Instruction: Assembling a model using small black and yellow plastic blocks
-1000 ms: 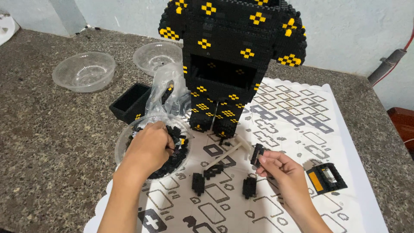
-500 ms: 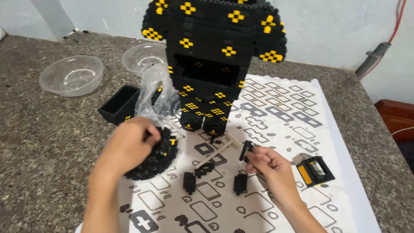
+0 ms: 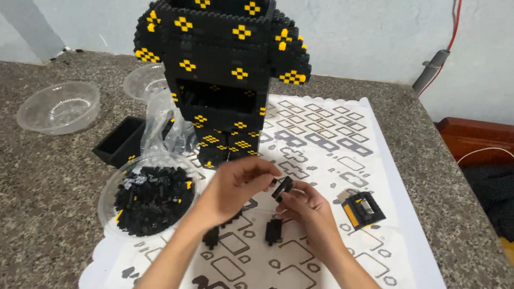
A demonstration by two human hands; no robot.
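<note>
A tall black block figure with yellow cross marks (image 3: 222, 69) stands on a white patterned mat (image 3: 326, 150). In front of it my left hand (image 3: 233, 190) and my right hand (image 3: 305, 208) meet over the mat. Both pinch a small black block piece (image 3: 282, 188) between their fingertips. A clear bowl full of small black bricks (image 3: 150, 198) sits just left of my left forearm. Two small black assemblies (image 3: 273, 231) lie on the mat under my hands, one partly hidden by my left arm.
A small black and yellow block part (image 3: 362, 210) lies right of my right hand. A black box (image 3: 120, 140) and a crumpled clear bag (image 3: 166, 126) sit left of the figure. Two empty clear bowls (image 3: 59, 107) stand at the back left on the granite counter (image 3: 43, 182).
My left hand has left the bowl of bricks and moved right to join my right hand on the small black piece. The camera has shifted, bringing the figure closer.
</note>
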